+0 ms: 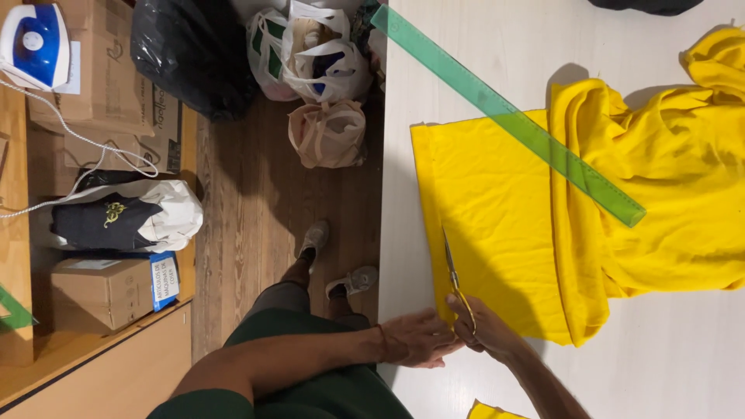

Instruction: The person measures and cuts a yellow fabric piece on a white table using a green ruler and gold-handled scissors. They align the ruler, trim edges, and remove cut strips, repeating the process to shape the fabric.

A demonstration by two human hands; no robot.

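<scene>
White tabletop (481,46) carries the yellow fabric (497,225), with a green ruler (508,116) lying diagonally across its far part. Your right hand (489,330) grips the scissors (458,287), blades pointing into the fabric's left margin. Your left hand (419,337) rests flat and open at the near edge, apparently pinning the cloth. Keep the lower blade on the table, and hold the fabric taut beside the cut line.

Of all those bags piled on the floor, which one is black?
The big glossy bin bag at the top of the heap, beside the cardboard boxes. The others next to it, the handled bags and the tote, are pale.
</scene>
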